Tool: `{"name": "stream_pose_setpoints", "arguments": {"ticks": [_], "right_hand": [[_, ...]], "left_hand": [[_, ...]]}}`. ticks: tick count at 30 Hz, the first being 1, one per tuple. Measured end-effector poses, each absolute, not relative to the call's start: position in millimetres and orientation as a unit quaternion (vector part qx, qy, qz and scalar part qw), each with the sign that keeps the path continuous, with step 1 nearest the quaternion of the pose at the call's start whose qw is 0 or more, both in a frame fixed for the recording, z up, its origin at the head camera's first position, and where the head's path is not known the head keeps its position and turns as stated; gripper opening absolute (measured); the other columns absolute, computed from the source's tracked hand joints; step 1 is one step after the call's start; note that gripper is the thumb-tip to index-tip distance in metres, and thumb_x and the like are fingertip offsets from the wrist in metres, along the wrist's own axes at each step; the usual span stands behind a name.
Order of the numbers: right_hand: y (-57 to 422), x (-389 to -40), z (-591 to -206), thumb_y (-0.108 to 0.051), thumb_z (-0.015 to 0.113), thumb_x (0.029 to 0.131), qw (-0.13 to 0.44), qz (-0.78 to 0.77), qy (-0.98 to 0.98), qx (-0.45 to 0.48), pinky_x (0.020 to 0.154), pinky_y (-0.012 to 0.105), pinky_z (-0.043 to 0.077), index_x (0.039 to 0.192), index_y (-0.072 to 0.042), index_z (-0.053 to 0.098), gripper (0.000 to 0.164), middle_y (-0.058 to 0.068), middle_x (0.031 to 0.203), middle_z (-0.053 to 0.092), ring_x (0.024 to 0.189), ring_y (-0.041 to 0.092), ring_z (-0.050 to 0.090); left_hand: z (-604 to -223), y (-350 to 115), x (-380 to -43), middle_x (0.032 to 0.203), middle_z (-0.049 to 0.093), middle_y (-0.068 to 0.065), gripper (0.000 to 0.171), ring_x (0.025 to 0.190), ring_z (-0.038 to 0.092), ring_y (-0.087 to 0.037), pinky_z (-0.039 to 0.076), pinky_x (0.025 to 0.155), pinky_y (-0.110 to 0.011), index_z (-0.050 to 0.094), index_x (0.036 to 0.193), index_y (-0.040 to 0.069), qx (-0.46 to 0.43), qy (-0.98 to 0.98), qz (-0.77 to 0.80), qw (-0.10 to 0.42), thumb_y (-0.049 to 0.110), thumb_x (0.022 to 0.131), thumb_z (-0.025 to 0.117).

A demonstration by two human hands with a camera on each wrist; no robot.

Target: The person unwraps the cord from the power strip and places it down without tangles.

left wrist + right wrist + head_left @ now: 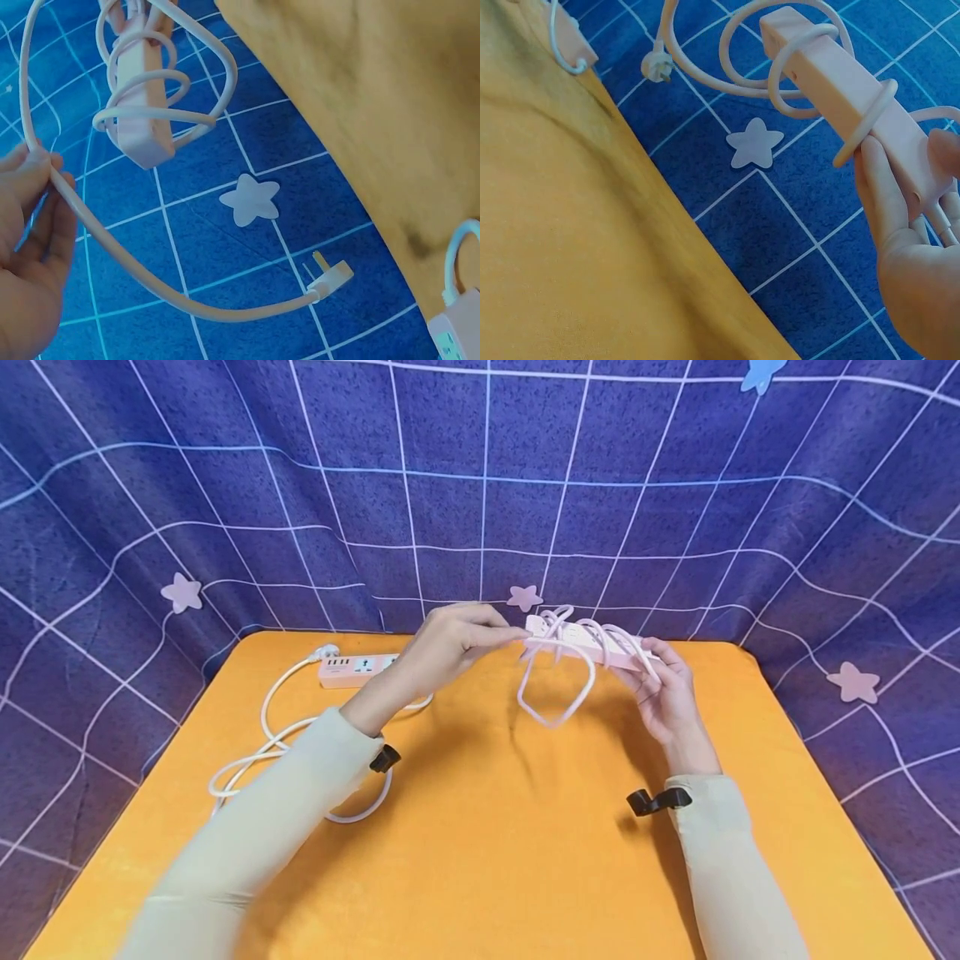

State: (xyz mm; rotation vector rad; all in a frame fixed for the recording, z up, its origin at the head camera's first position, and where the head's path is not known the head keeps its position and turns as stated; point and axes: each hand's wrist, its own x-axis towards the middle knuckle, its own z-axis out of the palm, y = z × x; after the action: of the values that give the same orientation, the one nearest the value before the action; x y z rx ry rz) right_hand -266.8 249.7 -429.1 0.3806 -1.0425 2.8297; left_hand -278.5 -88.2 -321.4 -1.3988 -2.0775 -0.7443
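Note:
My right hand [671, 697] grips one end of a pink power strip [618, 647], raised above the table. Its cord [787, 79] is looped loosely round the strip's body several times. With thumb and fingers, my left hand [457, 639] pinches the cord [142, 274] just off the strip's other end. Beyond the pinch, the cord's end hangs free with its three-pin plug [331, 281], seen in the left wrist view. In the right wrist view the fingers [881, 176] of the right hand lie along the strip, and the plug [658, 66] dangles to the left.
A second pink power strip [347, 672] lies at the table's back left, partly behind my left arm. Its white cord [266, 752] spreads in loose loops under that arm. The orange table [525, 860] meets a blue gridded curtain [450, 510] with stars behind.

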Motion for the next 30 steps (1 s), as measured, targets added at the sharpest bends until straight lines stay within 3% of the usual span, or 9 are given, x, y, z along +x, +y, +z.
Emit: {"name": "stream_pose_setpoints", "arguments": {"ticks": [8, 12, 16, 30], "right_hand": [[250.3, -267.4, -428.9, 0.013, 0.056, 0.101, 0.054, 0.935, -0.326, 0.127, 0.088, 0.042, 0.064, 0.104, 0.003, 0.068, 0.016, 0.017, 0.109, 0.067, 0.092, 0.026, 0.077], [250.3, -267.2, -428.6, 0.012, 0.059, 0.1, 0.054, 0.936, -0.324, 0.129, 0.088, 0.042, 0.064, 0.104, 0.002, 0.068, 0.014, 0.017, 0.108, 0.067, 0.09, 0.026, 0.077], [250.9, -267.3, -428.3, 0.012, 0.062, 0.099, 0.055, 0.938, -0.314, 0.133, 0.088, 0.043, 0.064, 0.104, 0.003, 0.068, 0.013, 0.018, 0.106, 0.068, 0.089, 0.026, 0.077], [254.0, -268.2, -426.6, 0.015, 0.064, 0.096, 0.058, 0.942, -0.292, 0.153, 0.09, 0.044, 0.063, 0.104, 0.005, 0.067, 0.013, 0.019, 0.104, 0.072, 0.086, 0.024, 0.076]], "left_hand": [[-334.9, -99.2, -270.3, 0.103, 0.076, -0.002, 0.034, 0.096, 0.069, -0.02, 0.058, 0.083, -0.03, 0.083, 0.12, 0.016, -0.591, -0.737, -0.206, 0.256, -0.005, 0.094, 0.075], [-346.4, -103.2, -267.2, 0.102, 0.074, -0.002, 0.035, 0.093, 0.067, -0.018, 0.057, 0.077, -0.026, 0.083, 0.12, 0.016, -0.615, -0.727, -0.194, 0.237, -0.006, 0.094, 0.074], [-355.6, -107.0, -264.5, 0.1, 0.073, 0.0, 0.032, 0.089, 0.064, -0.016, 0.054, 0.074, -0.025, 0.083, 0.118, 0.018, -0.628, -0.723, -0.19, 0.217, -0.003, 0.095, 0.075], [-391.4, -112.0, -257.6, 0.093, 0.062, 0.007, 0.022, 0.091, 0.053, -0.014, 0.051, 0.08, -0.026, 0.08, 0.104, 0.026, -0.665, -0.724, -0.065, 0.169, 0.009, 0.094, 0.07]]}}
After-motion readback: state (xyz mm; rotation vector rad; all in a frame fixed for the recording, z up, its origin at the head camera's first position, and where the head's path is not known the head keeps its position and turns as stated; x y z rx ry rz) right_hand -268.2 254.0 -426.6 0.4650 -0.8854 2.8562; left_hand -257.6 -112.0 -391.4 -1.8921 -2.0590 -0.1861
